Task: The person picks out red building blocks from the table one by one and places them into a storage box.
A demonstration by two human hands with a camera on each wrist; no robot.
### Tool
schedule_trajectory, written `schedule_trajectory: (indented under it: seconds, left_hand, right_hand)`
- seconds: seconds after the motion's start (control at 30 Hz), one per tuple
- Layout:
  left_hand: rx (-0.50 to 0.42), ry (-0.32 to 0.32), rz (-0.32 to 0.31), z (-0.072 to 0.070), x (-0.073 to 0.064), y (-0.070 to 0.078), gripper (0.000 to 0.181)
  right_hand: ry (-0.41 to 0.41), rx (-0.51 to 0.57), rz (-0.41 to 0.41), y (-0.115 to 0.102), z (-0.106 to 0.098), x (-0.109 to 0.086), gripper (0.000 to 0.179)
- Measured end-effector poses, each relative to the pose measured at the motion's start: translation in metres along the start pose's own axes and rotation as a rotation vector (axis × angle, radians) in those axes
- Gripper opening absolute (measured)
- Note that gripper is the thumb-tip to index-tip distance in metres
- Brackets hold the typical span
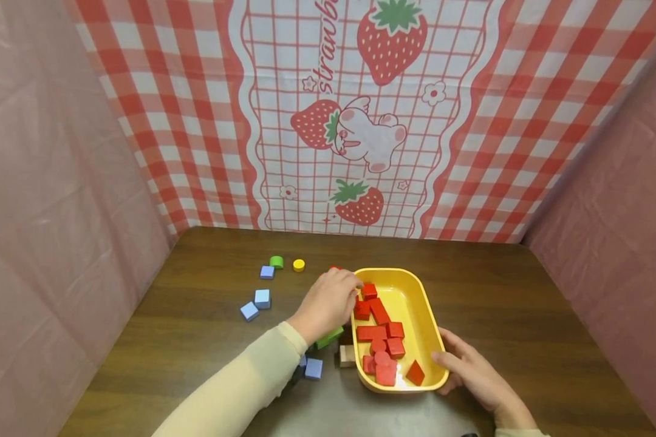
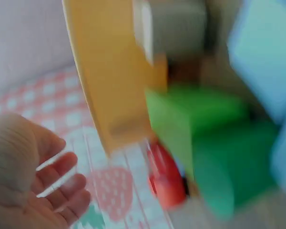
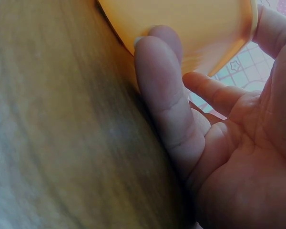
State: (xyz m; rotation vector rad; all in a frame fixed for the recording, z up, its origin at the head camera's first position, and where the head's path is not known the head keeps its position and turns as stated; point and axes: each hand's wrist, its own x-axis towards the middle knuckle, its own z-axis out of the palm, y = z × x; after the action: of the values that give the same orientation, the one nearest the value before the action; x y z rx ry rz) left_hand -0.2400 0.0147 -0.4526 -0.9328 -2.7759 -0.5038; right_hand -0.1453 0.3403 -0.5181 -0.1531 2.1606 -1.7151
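A yellow plastic box point(image 1: 420, 315) stands on the table with several red wooden blocks point(image 1: 379, 311) inside, mostly along its left side and near end. My right hand point(image 1: 472, 370) grips the box's near right corner, thumb over the rim and fingers against the outer wall point(image 3: 205, 33). At the far left part of the rim is my left hand point(image 1: 328, 303), its fingertips reaching over the edge. In the left wrist view the left hand point(image 2: 38, 176) has loosely bent fingers, with no block visible in them. Red blocks point(image 2: 167, 179) lie beyond it, outside the box.
Left of the box lie blue blocks point(image 1: 262, 298), a green block point(image 1: 276, 262) and a yellow round block point(image 1: 299, 265). Green blocks point(image 1: 329, 337) and a plain wood block point(image 1: 347, 356) sit close to the box's left wall. A checked strawberry cloth point(image 1: 355, 139) hangs behind the table.
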Motion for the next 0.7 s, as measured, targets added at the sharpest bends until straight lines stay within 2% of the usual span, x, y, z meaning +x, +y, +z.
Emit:
schedule_trajectory:
  seconds: [0.1, 0.2, 0.33, 0.4, 0.53, 0.7]
  left_hand:
    - [0.030, -0.039, -0.105, 0.000, 0.006, -0.019, 0.033]
    - [0.056, -0.120, -0.158, 0.006, 0.007, -0.032, 0.043]
    - [0.071, -0.205, -0.187, 0.012, 0.007, -0.040, 0.045]
    - [0.076, -0.225, -0.198, 0.015, 0.007, -0.041, 0.046]
    - [0.091, -0.233, -0.201, 0.019, 0.005, -0.044, 0.042]
    - [0.067, -0.235, -0.220, 0.022, 0.000, -0.052, 0.033]
  right_hand:
    - [-0.001, -0.005, 0.007, 0.000, 0.000, 0.000, 0.069]
    - [-0.004, -0.008, 0.008, 0.001, 0.000, -0.001, 0.069]
    - [-0.002, -0.006, 0.003, 0.000, 0.000, 0.000, 0.069]
    - [-0.001, -0.007, 0.004, 0.000, 0.000, 0.000, 0.069]
    - [0.002, -0.009, 0.014, -0.001, -0.001, 0.000, 0.070]
    - [0.005, -0.004, 0.018, -0.002, 0.000, -0.001, 0.070]
